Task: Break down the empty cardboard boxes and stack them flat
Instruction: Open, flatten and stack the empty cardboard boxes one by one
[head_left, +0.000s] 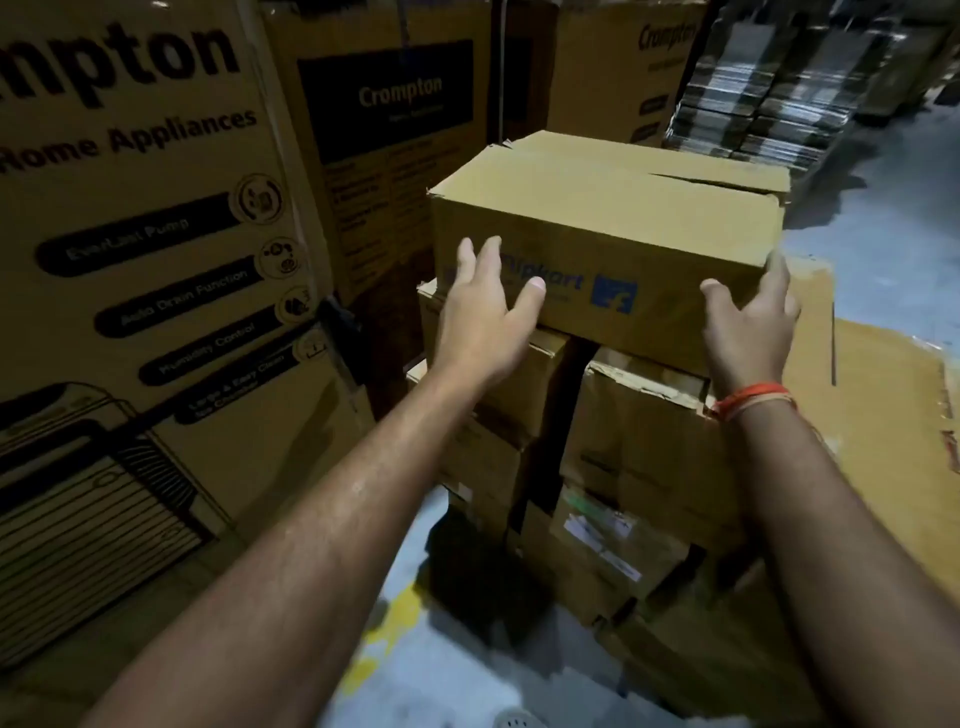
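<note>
"Crompton Home Appliances" marks the tall cartons (156, 234); the top box (597, 249) bears a partly covered Flipkart logo.

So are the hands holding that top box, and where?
Not gripped yet. The left hand and right hand, fingers spread, reach for the top box at its front lower corners.

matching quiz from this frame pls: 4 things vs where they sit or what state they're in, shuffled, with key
Things
1. brown cardboard box with blue logo
2. orange thread wristband
3. tall printed Crompton appliance carton
4. flattened brown cardboard sheet

Places or states
A. lying on the floor at right
B. standing at far left
C. on top of the stack of smaller boxes
D. around the right wrist

Pairs: 1-C, 2-D, 3-B, 4-A
</note>
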